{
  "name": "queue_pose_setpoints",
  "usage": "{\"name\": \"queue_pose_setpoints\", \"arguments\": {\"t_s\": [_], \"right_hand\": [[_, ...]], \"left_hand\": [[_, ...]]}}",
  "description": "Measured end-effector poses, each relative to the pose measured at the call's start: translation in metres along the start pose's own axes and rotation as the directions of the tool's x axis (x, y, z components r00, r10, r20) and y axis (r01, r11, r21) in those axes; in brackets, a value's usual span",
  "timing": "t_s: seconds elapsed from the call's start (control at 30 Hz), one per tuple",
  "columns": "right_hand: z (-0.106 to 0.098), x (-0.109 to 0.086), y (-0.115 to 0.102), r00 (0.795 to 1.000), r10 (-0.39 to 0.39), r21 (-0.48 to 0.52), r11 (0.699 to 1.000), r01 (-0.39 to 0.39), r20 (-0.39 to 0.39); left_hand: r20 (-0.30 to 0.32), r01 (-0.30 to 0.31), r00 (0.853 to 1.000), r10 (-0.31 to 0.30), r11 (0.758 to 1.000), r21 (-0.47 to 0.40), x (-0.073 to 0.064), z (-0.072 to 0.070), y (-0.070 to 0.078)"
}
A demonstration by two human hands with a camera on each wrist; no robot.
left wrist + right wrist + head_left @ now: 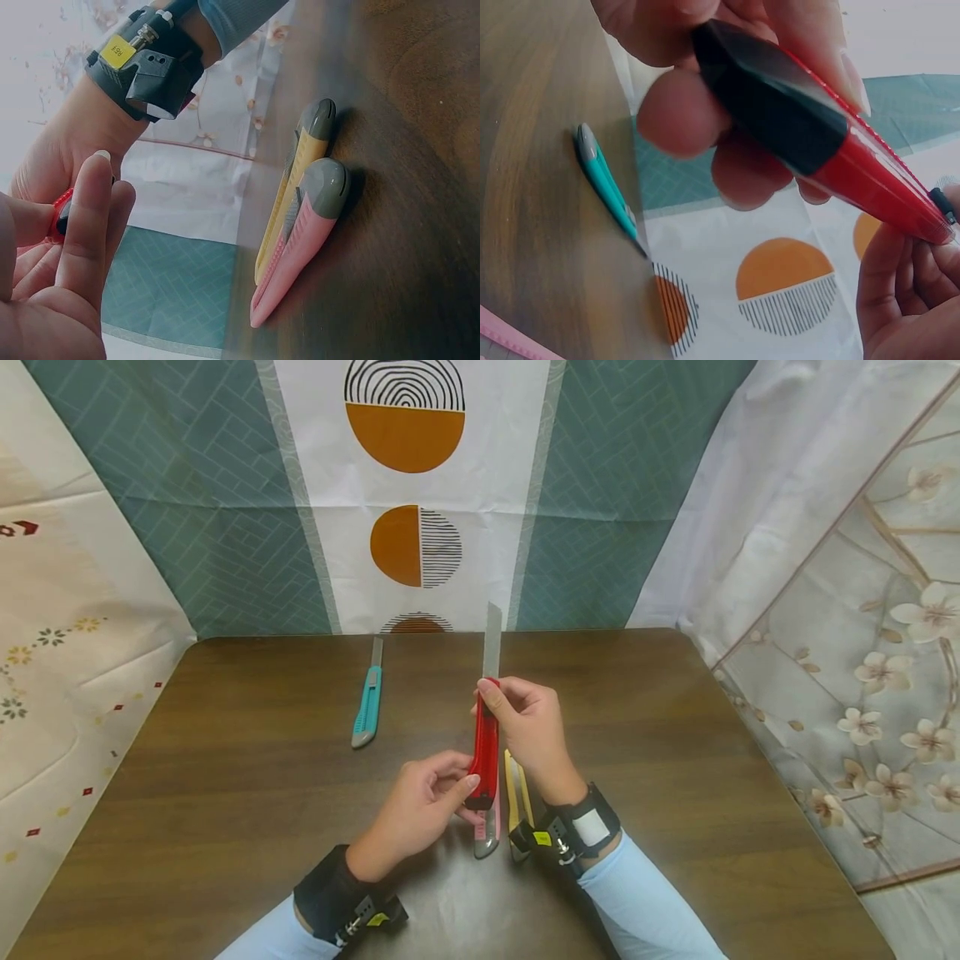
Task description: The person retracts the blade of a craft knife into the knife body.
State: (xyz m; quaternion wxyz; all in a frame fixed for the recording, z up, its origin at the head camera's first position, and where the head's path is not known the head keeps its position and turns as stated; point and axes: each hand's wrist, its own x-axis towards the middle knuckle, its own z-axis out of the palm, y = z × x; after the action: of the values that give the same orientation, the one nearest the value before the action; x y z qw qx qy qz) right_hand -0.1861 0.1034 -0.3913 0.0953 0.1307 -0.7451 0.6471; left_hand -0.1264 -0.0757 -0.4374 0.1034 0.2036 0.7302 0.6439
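Observation:
A red box cutter [487, 747] with a black end stands upright between my hands above the table, its long blade [492, 639] slid far out and pointing up. My left hand [412, 806] pinches its lower end between thumb and fingers. Higher up, my right hand [538, 731] grips the body just below the blade, thumb on the front. In the right wrist view the black end [772, 97] is close, with left-hand fingertips [681, 112] around it. Below lie a pink box cutter [300, 240] and a yellow box cutter [298, 161], side by side.
A teal box cutter [367, 706] with some blade out lies at the back left of the brown wooden table [247, 793]. Behind the table hangs a green and white patterned cloth [600, 543]. Flowered cloths flank both sides, the right one [862, 693] close to the edge.

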Motion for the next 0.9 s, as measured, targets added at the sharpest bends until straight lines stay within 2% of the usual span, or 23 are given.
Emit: {"name": "queue_pose_setpoints", "arguments": {"t_s": [0.2,0.77,0.9], "right_hand": [[-0.0001,-0.0002,0.0007,1.000,-0.012,0.005,1.000,0.012,0.009],[0.0014,0.0003,0.0011,1.000,-0.009,0.040,0.999,0.008,0.021],[0.0009,0.0007,0.0033,0.998,-0.025,0.035,0.999,0.024,0.049]], "left_hand": [[-0.004,-0.022,1.000,0.022,1.000,-0.011,-0.0004,0.0007,-0.0012],[-0.020,-0.028,0.999,0.027,1.000,-0.012,-0.0015,0.0009,-0.0014],[-0.029,-0.047,0.999,0.046,0.998,-0.032,-0.0013,0.0006,-0.0012]]}}
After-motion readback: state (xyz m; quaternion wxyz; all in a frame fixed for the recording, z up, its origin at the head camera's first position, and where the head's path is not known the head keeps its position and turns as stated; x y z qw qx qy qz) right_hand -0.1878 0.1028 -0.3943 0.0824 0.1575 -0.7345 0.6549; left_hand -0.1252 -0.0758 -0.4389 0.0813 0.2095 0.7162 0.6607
